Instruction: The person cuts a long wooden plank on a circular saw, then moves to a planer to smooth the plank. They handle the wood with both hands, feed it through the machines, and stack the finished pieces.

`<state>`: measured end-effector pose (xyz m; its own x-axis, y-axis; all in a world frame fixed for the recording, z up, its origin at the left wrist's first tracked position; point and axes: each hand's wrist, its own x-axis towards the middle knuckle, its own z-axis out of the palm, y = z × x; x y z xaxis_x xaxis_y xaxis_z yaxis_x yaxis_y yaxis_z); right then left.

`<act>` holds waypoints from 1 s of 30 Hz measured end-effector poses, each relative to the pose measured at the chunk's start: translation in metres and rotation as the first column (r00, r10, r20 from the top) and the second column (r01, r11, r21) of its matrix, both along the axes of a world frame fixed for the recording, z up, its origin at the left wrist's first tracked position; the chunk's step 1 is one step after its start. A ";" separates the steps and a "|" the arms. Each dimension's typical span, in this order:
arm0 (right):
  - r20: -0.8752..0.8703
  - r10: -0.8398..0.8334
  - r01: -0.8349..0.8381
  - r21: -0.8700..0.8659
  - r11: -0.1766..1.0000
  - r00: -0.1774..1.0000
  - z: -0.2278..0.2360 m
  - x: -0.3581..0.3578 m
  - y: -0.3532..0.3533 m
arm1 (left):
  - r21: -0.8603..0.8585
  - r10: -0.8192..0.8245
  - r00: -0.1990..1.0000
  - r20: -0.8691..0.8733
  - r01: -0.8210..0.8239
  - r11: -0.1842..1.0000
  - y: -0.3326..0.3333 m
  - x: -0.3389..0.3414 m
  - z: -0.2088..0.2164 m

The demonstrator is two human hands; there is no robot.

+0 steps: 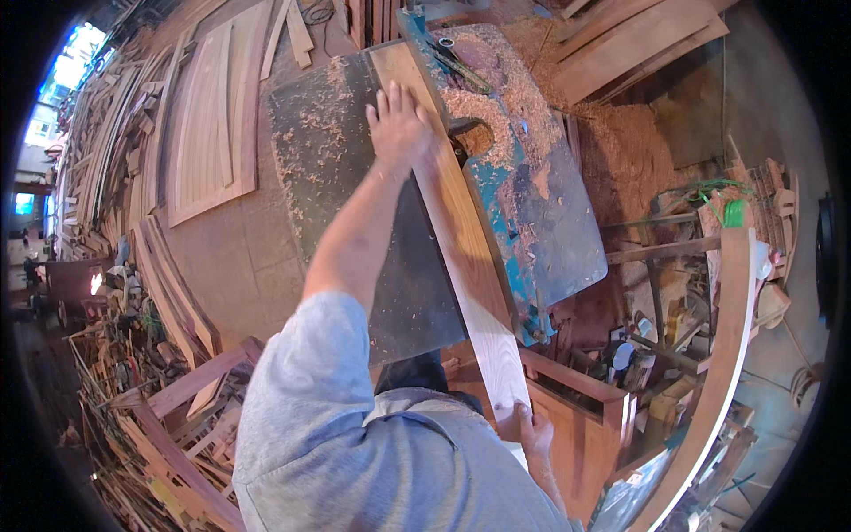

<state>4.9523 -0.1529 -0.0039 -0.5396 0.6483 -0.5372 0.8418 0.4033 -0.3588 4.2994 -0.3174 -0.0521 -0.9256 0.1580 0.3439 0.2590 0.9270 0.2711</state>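
A long wooden board [468, 244] lies along the dark flat bed [394, 301] of a woodworking machine, against its upright teal-edged fence [498, 226]. My left hand [399, 131] rests flat on the board's far part, fingers stretched out and slightly apart. At the near end, which overhangs the bed, my right hand [534, 433] is closed on the board with the thumb on top. The fingers underneath are partly hidden. Any cutter is out of sight below the wood.
Wood shavings [319, 124] litter the bed, with a larger heap [620, 177] right of the machine. Wide panels [217, 115] and stacked planks lie at left. A wooden frame [567, 390] stands near my right hand, and a curved pale-edged board [727, 355] rises at far right.
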 end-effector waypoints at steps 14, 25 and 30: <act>-0.047 0.145 -0.143 0.031 0.989 0.988 -0.008 -0.028 0.001 | -0.004 -0.108 0.968 0.226 0.111 0.994 0.031 0.260 0.029; -0.176 0.269 -0.271 0.009 0.962 0.947 -0.020 -0.110 0.001 | -0.060 -0.055 0.979 0.197 0.068 0.996 0.024 0.173 0.016; -0.216 0.279 -0.281 0.024 0.959 0.936 -0.022 -0.145 -0.003 | -0.056 -0.063 0.989 0.136 0.071 0.996 0.020 0.135 0.008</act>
